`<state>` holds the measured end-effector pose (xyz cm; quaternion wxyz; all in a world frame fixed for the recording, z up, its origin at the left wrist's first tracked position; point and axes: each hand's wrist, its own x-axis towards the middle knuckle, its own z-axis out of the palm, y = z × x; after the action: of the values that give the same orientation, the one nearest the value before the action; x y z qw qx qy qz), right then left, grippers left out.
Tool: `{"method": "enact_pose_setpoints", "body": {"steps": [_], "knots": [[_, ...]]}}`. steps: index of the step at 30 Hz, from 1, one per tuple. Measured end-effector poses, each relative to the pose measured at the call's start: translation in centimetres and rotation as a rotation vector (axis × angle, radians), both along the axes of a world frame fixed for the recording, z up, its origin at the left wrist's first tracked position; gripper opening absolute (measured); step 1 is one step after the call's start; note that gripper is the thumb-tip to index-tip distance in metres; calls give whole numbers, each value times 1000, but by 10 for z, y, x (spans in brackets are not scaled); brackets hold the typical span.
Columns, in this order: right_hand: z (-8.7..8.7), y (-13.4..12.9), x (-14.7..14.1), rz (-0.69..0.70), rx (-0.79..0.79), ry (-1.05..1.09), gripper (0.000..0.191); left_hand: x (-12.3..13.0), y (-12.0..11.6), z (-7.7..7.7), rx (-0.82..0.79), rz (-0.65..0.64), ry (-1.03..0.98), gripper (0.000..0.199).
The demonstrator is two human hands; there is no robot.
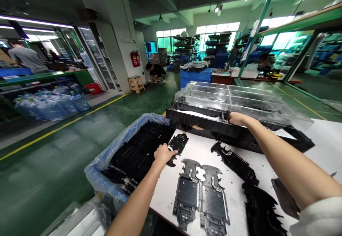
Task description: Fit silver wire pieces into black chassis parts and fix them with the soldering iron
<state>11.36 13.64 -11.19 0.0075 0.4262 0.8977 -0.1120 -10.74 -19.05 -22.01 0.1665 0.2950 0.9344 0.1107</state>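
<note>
My left hand (163, 154) is closed on the edge of a black flat plate (179, 142) at the left side of the white table (197, 140). My right hand (236, 119) reaches over the front wall of a long black tray (208, 124); its fingertips are hidden behind that wall, and what they hold, if anything, cannot be made out. Two dark ribbed plates (188, 193) lie side by side near the table's front edge. Another black plate (236, 161) rests at an angle to their right, and more black parts (263, 211) lie at the lower right.
A blue crate (96, 172) lined with plastic and full of black parts stands left of the table. Clear compartment trays (213, 95) are behind the black tray. One person (155, 73) crouches farther back; another (28, 56) stands at far left.
</note>
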Motion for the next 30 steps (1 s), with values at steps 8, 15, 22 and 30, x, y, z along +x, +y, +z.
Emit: {"method": "enact_pose_setpoints", "body": {"steps": [8, 15, 22, 30], "knots": [[13, -12, 30, 60, 127, 125, 22, -30, -10, 1, 70, 4, -134, 37], [24, -85, 63, -8, 376, 715, 13, -41, -26, 9, 329, 71, -457, 31], [16, -215, 72, 25, 101, 1296, 22, -7, -40, 39, 712, 63, -776, 26], [7, -281, 78, -135, -557, 1609, 17, 93, -46, 67, 937, -168, -1234, 55]]}}
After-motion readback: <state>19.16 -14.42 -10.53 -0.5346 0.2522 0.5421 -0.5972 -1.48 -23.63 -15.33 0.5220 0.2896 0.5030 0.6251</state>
